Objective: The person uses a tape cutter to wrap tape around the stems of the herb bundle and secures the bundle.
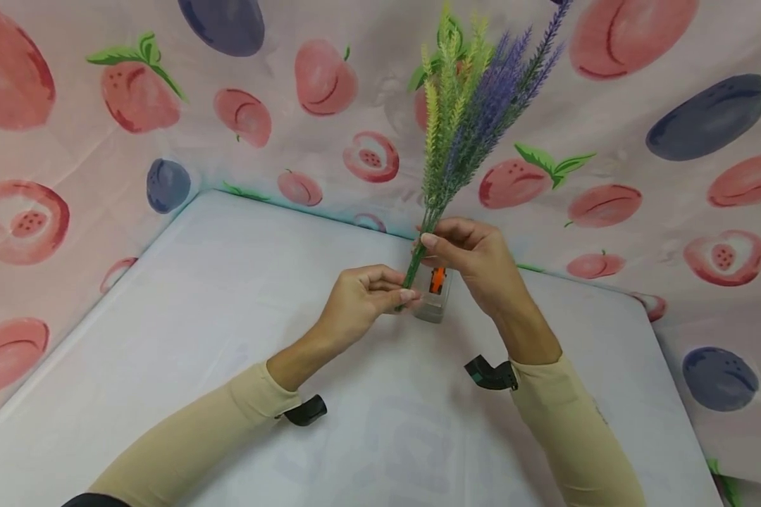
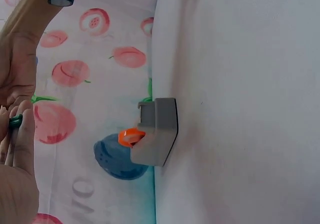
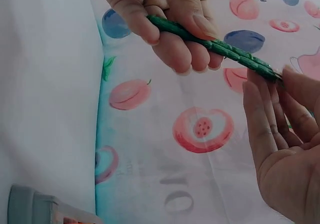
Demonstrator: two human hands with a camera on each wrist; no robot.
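Observation:
A bunch of artificial lavender (image 1: pixel 459 134), yellow-green spikes on the left and purple ones on the right, leans up and right above the table. My left hand (image 1: pixel 364 296) pinches the green stems near their lower end between thumb and fingers. Higher up, just below the flower spikes, my right hand (image 1: pixel 478 264) pinches the same stems. From the right wrist, the bundled stems (image 3: pixel 220 47) run between the two hands. Behind the hands stands a grey tape dispenser (image 2: pixel 162 129) with an orange wheel (image 1: pixel 438 279); neither hand appears to hold it, and the right fingers partly hide it in the head view.
A white-covered table (image 1: pixel 215 282) spreads beneath the arms. Fruit-printed cloth (image 1: pixel 247 70) hangs behind its back edge and along the sides. Each sleeved wrist carries a small black camera (image 1: pixel 306 410).

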